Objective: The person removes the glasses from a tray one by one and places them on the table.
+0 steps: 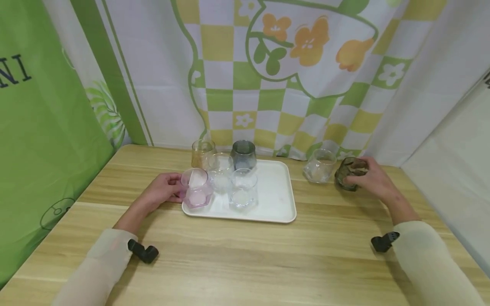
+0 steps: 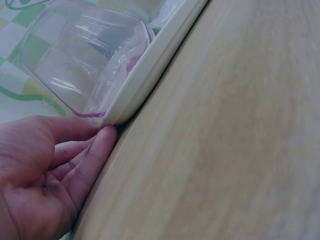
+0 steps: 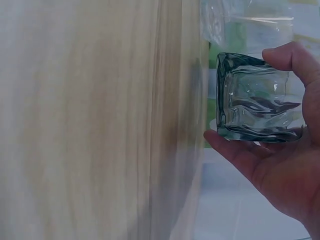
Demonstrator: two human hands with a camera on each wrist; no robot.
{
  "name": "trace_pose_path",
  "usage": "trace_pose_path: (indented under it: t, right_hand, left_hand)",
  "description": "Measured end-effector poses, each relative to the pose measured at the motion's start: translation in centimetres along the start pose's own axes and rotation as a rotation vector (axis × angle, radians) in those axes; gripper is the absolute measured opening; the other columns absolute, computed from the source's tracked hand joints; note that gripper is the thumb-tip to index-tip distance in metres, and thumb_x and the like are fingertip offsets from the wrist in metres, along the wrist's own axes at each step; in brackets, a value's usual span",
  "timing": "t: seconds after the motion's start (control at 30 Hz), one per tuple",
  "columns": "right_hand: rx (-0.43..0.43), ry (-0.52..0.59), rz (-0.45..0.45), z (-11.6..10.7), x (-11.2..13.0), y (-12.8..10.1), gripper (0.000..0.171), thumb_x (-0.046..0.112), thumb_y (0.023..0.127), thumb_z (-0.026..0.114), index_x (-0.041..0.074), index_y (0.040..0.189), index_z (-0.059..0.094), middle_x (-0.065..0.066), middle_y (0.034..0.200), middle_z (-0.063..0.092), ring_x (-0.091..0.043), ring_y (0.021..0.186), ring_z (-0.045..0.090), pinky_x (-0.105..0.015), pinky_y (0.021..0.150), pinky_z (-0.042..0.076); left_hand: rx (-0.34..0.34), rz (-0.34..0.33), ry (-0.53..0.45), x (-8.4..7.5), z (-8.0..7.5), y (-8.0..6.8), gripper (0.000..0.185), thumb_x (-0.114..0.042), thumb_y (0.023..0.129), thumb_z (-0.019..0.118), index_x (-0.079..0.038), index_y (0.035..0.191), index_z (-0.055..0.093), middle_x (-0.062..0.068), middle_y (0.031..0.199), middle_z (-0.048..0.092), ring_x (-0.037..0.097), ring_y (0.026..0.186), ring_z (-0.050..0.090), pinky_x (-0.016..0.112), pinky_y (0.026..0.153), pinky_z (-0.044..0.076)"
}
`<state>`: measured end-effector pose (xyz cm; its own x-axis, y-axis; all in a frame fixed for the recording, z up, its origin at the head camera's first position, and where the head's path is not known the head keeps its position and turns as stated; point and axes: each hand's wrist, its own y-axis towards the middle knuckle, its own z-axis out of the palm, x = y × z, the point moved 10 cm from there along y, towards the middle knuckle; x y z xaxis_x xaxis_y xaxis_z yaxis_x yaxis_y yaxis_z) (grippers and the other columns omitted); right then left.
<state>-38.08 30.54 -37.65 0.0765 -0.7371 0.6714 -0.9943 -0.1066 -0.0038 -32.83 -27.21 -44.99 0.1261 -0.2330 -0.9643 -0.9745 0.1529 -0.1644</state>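
Green glass [image 1: 347, 173] — in right hand [image 1: 373, 178]

the head view looks down and forward over the whole wooden table [image 1: 245, 255] toward the curtain. the left wrist view sits very close at the white tray [image 2: 150, 65] edge, the right wrist view close beside the dark glass [image 3: 255, 100]; both show parts of what the head view covers.

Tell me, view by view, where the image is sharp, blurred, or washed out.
Head view: even soft light, faint shadows, sharp across the white tray and both hands. Left wrist view: left hand and tray rim are fairly sharp, the pink glass slightly soft, the table grain soft. Right wrist view: green glass in the right hand is clear, the wooden table is smeared and pale.
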Motion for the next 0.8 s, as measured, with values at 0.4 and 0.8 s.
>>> trace_pose_path:
  t: [0.4, 0.8]
  right_hand:
    - [-0.009, 0.059, 0.011, 0.5, -1.1, 1.7, 0.094, 0.029, 0.091, 0.077, -0.012, 0.153, 0.019, -0.038, 0.146, 0.036, -0.053, 0.134, 0.034, -0.065, 0.110, 0.034]
    - [-0.028, 0.041, 0.024, 0.5, -1.3, 2.0, 0.097, 0.030, 0.091, 0.077, -0.013, 0.153, 0.018, -0.043, 0.144, 0.034, -0.057, 0.133, 0.034, -0.070, 0.112, 0.031]
  left_hand:
    - [-0.005, 0.003, -0.005, 0.1, 0.0, 0.2, 0.042, 0.004, 0.099, 0.057, 0.016, 0.138, 0.047, 0.015, 0.100, 0.062, 0.014, 0.077, 0.064, 0.028, 0.069, 0.063]
    - [-0.004, 0.003, -0.004, 0.1, 0.0, 0.1, 0.038, 0.004, 0.099, 0.058, 0.016, 0.134, 0.050, 0.013, 0.096, 0.062, 0.014, 0.076, 0.063, 0.027, 0.067, 0.063]
